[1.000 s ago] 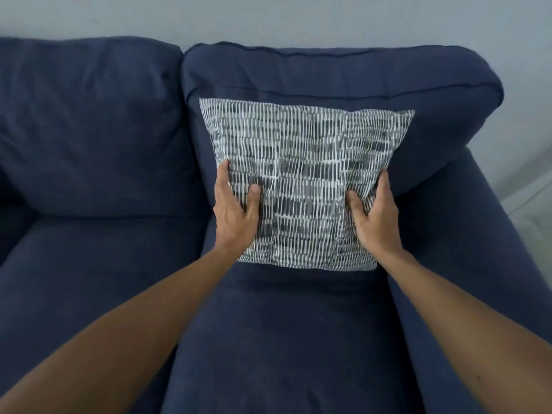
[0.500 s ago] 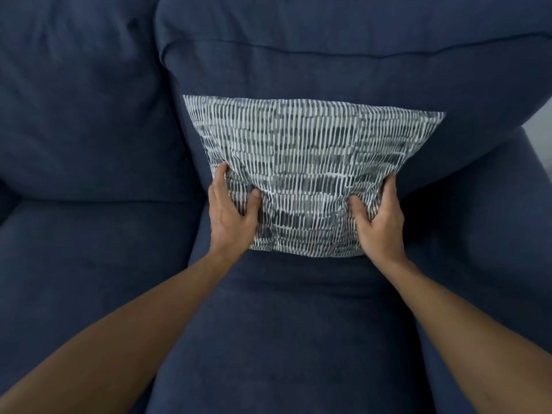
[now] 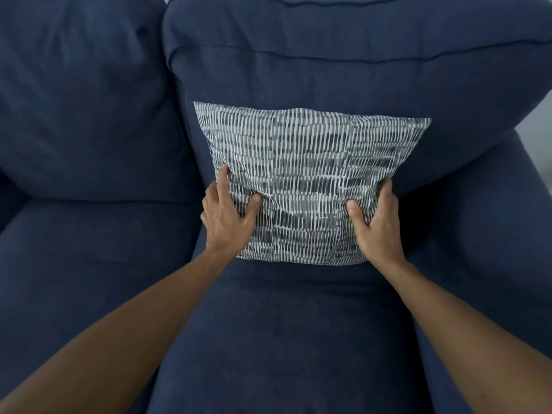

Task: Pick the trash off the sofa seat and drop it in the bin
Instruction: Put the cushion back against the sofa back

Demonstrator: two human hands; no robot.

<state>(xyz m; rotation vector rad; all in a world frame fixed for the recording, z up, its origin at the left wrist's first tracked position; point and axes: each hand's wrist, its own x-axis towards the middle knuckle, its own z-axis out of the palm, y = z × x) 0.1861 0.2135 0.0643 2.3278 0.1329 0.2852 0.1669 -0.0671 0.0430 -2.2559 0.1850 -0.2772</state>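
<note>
A grey-and-white striped throw pillow (image 3: 307, 174) leans upright against the back cushion of a navy blue sofa (image 3: 89, 121). My left hand (image 3: 228, 218) grips the pillow's lower left edge, thumb pressed into the front. On the lower right edge, my right hand (image 3: 378, 225) holds it the same way. The bottom of the pillow rests on the sofa seat (image 3: 283, 339). No trash and no bin are in view.
The sofa's right armrest (image 3: 490, 234) rises beside the pillow. A second seat cushion (image 3: 89, 264) and back cushion lie to the left. A pale wall or floor strip (image 3: 537, 135) shows at the far right edge.
My head has moved closer and lower over the sofa, so the pillow sits lower in view. Both hands keep their grip on the pillow's lower edges.
</note>
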